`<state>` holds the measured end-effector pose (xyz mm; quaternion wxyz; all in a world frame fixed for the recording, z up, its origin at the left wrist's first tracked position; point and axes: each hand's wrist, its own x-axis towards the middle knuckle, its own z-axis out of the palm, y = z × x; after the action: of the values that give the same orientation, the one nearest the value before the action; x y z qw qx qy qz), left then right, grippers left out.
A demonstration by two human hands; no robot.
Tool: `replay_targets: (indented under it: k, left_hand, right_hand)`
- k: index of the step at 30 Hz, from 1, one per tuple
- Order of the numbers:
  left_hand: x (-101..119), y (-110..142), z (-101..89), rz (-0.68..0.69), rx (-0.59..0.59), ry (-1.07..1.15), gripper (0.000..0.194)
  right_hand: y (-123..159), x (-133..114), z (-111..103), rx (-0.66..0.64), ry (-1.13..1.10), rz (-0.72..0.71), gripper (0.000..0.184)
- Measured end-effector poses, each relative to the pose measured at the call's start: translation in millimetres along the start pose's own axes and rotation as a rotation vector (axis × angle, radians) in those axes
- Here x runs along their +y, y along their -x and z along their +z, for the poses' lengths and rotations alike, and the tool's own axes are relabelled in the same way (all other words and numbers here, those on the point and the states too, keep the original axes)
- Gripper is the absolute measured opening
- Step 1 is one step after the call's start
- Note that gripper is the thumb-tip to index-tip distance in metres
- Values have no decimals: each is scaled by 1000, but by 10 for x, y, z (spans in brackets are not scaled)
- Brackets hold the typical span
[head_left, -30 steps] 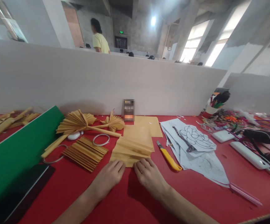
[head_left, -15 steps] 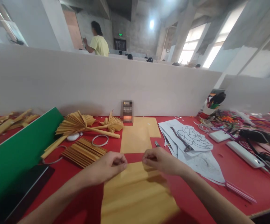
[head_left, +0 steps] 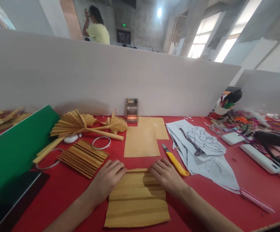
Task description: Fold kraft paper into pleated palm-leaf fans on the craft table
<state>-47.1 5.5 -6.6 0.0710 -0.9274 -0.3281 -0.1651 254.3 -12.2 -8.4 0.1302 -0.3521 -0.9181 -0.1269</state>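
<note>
A creased sheet of brown paper lies in front of me on the red tabletop, with several horizontal folds across it. My left hand is closed on its far left corner. At the far right corner, my right hand presses down with its fingers curled over the edge. A narrow strip along the far edge is folded between them. Left of my left hand sits a pleated piece of brown paper. A yellow utility knife rests beyond my right hand, not touching it. Flat brown sheets lie straight ahead.
Folded paper fans with rolled stems and a coil of pale wire lie at back left. A green board leans beside a black flat object. A phone stands against the white partition. Drawings lie right.
The paper's near part, raised and blurred before, now lies flatter. My hands have turned palm down onto its far edge. The knife, mostly covered before, shows fully; the view has tilted down.
</note>
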Motion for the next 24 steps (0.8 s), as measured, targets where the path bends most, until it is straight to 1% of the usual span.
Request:
replay_targets:
  k: [3, 5, 8, 11, 12, 14, 16, 18, 21, 24]
  left_hand:
    - [23, 66, 40, 103, 103, -157, 26]
    - [48, 91, 61, 140, 138, -236, 29]
    - [76, 135, 103, 155, 143, -268, 31]
    - [101, 198, 135, 121, 137, -258, 34]
    - [113, 215, 131, 103, 115, -245, 36]
    - [146, 218, 90, 45, 25, -193, 38]
    - [180, 164, 13, -57, -93, -95, 37]
    - [199, 53, -70, -191, -173, 28, 31]
    - [180, -150, -151, -329, -230, 213, 25]
    - [133, -275, -146, -387, -264, 410, 18]
  right_hand:
    - [35, -19, 28, 48, 48, -64, 18]
    - [39, -11, 39, 45, 61, -76, 16]
    - [51, 12, 42, 43, 72, -92, 17]
    - [91, 10, 27, 24, 81, -97, 23]
    - [104, 0, 15, 5, 76, -92, 25]
    - [116, -28, -25, -39, 43, -57, 28]
    - [90, -54, -91, -74, -19, 9, 27]
    - [16, -64, -183, -97, -86, 82, 23]
    - [-184, -48, -335, -177, -143, 126, 16]
    - [-436, -44, -420, -297, -188, 185, 22]
